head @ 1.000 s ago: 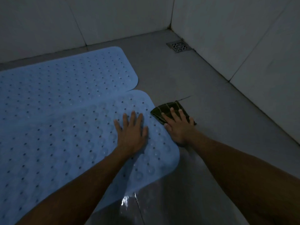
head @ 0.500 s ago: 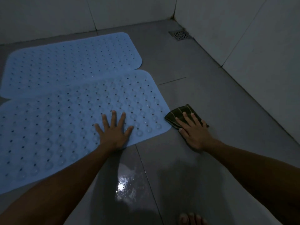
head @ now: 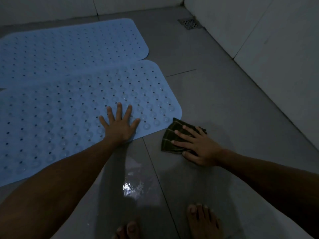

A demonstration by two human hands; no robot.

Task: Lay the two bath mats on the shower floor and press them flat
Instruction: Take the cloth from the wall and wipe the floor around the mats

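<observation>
Our left hand [head: 120,125] flat, fingers spread, pressing near mat [head: 72,121] at its near edge. Our right hand [head: 198,145] flat on folded dark cloth [head: 170,138], on floor [head: 224,104] just beside mat corner. We count two blue mats; far mat [head: 69,50] adjoins near one. One drain [head: 189,24] in corner, wet patch [head: 133,185], our two bare feet [head: 202,221].
</observation>
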